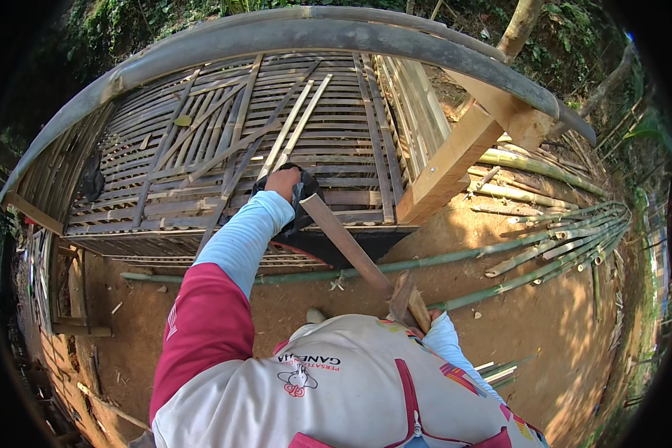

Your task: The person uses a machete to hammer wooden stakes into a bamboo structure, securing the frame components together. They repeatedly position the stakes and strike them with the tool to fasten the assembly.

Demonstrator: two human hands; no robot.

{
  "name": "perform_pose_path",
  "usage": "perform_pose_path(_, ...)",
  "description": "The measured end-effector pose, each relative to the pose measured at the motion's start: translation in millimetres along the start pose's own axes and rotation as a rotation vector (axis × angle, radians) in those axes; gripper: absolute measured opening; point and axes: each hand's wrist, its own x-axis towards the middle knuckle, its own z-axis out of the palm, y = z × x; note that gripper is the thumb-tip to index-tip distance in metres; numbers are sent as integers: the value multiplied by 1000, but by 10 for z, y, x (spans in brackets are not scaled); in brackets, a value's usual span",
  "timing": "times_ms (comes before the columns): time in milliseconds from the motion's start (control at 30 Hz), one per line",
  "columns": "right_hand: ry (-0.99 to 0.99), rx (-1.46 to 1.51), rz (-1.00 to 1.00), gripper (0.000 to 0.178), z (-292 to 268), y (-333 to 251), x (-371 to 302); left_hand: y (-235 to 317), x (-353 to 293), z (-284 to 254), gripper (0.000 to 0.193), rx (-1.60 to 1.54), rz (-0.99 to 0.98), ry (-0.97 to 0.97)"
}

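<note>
My left hand [284,181] reaches forward to the near edge of a slatted bamboo platform. Its fingers are closed on a crumpled black bag [304,209]; whether it is cloth or plastic I cannot tell. Dark material [351,248] with a reddish edge hangs below it. Close to my body, my right hand [431,319] is wrapped round the wooden handle of what looks like a hand saw [349,246]. Its long flat brown blade slants up and left, with the squared end near my left wrist. The blade's teeth cannot be made out, and most of my right hand is hidden.
Loose strips [295,123] lie across the slatted platform [336,157], beneath a curved dark bamboo rail [313,33]. A thick wooden post [455,164] stands at its right corner. Green bamboo poles [552,243] lie on the dirt ground, one running along the platform's front.
</note>
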Motion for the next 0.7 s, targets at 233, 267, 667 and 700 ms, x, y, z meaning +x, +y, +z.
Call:
perform_pose_path(233, -8, 5, 27, 57, -9, 39, -13, 18, -24, -106, 20, -127, 28, -4)
perform_pose_path(267, -6, 21, 14, 57, 14, 79, -12, 35, -7, -150, 20, -133, 22, -70)
perform_pose_path(667, -23, 15, 37, 57, 110, 242, -103, -2, 195, 16, 17, -4, 21, -91)
perform_pose_path(700, -23, -1, 30, 57, 122, 258, -99, 11, 198, -42, 16, 2, 7, -129)
